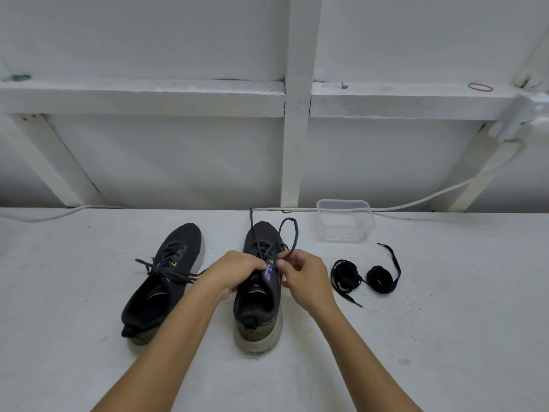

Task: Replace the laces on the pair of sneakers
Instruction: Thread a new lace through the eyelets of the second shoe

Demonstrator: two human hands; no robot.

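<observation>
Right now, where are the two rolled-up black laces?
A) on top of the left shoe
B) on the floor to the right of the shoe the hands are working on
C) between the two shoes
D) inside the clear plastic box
B: the two coiled black laces lie on the white floor to the right of the right sneaker, in front of the clear plastic box, not in it.

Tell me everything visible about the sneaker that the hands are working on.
The right sneaker is dark grey knit-looking fabric with an olive heel, a thick pale sole and a purple mark on the tongue. It stands upright on the white surface, toe toward the wall, beside the other sneaker. Its dark lace is loose and loops upward. The left hand and right hand pinch the lace near the tongue.
</observation>
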